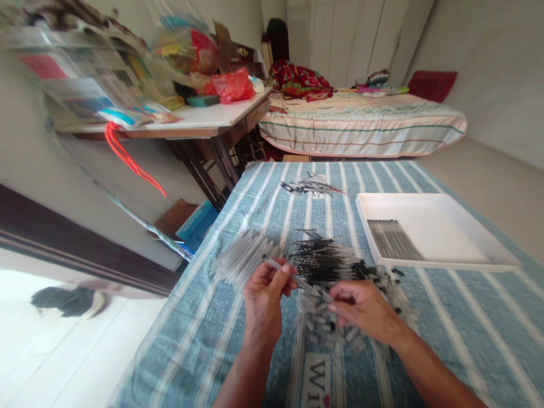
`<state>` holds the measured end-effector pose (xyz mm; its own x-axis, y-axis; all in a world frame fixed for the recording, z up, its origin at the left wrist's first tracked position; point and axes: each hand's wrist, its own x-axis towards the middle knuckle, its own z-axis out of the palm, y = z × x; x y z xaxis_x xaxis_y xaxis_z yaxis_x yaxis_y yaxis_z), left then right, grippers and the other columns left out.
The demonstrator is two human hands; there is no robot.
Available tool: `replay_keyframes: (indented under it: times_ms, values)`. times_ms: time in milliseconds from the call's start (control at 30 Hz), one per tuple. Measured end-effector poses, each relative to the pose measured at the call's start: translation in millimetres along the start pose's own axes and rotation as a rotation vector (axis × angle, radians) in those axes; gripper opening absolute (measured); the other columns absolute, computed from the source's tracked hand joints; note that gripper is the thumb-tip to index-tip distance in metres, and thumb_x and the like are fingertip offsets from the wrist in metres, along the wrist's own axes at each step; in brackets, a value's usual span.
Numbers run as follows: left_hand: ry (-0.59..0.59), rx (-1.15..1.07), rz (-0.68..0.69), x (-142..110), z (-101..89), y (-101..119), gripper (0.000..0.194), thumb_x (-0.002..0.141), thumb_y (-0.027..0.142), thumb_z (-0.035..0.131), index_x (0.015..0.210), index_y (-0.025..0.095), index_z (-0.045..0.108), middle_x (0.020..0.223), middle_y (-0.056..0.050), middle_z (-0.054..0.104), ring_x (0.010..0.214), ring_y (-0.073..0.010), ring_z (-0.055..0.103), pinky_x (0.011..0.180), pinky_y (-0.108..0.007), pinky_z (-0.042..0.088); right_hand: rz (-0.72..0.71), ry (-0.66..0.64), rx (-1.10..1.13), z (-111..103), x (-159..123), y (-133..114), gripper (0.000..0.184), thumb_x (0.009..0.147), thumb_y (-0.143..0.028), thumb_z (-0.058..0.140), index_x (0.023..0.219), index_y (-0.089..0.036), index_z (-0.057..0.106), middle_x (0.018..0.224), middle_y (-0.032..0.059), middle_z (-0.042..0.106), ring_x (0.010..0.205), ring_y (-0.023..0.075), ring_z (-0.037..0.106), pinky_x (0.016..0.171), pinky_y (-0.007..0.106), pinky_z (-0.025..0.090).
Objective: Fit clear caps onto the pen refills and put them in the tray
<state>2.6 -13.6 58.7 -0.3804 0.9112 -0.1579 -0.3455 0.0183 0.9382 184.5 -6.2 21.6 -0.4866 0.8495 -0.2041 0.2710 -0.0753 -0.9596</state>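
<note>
My left hand point(267, 289) is closed around a pen point(304, 283), a slim translucent grey barrel that slants down to the right. At its lower right end, my right hand point(359, 306) pinches a small translucent pen cap point(326, 297); whether cap and pen touch is blurred. Left of my hands lies a row of frosted pen barrels point(242, 255). Just beyond them is a heap of dark ink refills point(321, 255). Loose pen caps point(331, 326) are scattered below and around my right hand.
A shallow white box point(454, 226) at the right holds a row of pens point(393, 241). A smaller pile of thin dark pieces point(312, 186) lies at the back of the striped cloth point(238, 345). Beyond stand a cluttered desk point(204, 119) and a bed point(365, 124).
</note>
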Motion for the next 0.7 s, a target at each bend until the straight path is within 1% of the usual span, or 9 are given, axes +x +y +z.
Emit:
replay_keyframes:
  times_ms: [100, 233, 400, 700]
  values:
    - [-0.032, 0.008, 0.014, -1.7, 3.8, -1.8, 0.020, 0.066, 0.024, 0.070, 0.080, 0.013, 0.060, 0.064, -0.002, 0.067, 0.045, -0.0074, 0.052, 0.042, -0.018, 0.036, -0.008, 0.013, 0.049, 1.7, -3.0, -4.2, 0.011, 0.075, -0.027, 0.057, 0.072, -0.016, 0.055, 0.053, -0.0030, 0.058, 0.048, 0.0117, 0.057, 0.047, 0.020, 0.040]
    - [-0.046, 0.022, 0.010, -3.8, 5.0, -3.3, 0.019, 0.065, 0.024, 0.070, 0.077, 0.014, 0.059, 0.063, -0.001, 0.067, 0.045, -0.0073, 0.052, 0.041, -0.018, 0.036, -0.014, 0.023, 0.079, 2.8, -4.2, -6.2, 0.012, 0.073, -0.028, 0.059, 0.071, -0.016, 0.055, 0.052, -0.0028, 0.058, 0.048, 0.0122, 0.059, 0.046, 0.020, 0.040]
    - [-0.031, 0.030, 0.010, -5.4, 2.7, -2.3, 0.018, 0.064, 0.024, 0.070, 0.074, 0.014, 0.058, 0.062, -0.001, 0.067, 0.044, -0.0074, 0.052, 0.041, -0.018, 0.036, -0.045, 0.046, 0.092, 6.6, -5.5, -4.3, 0.014, 0.074, -0.030, 0.059, 0.072, -0.016, 0.057, 0.052, -0.0039, 0.057, 0.045, 0.0103, 0.056, 0.044, 0.019, 0.040]
    - [-0.033, 0.039, 0.021, -8.2, 2.3, -1.9, 0.015, 0.066, 0.024, 0.069, 0.072, 0.015, 0.058, 0.063, 0.000, 0.066, 0.044, -0.0072, 0.051, 0.041, -0.018, 0.036, -0.050, 0.090, 0.123, 10.2, -6.7, -4.7, 0.013, 0.073, -0.030, 0.059, 0.072, -0.016, 0.057, 0.051, -0.0050, 0.054, 0.042, 0.0086, 0.053, 0.042, 0.019, 0.038]
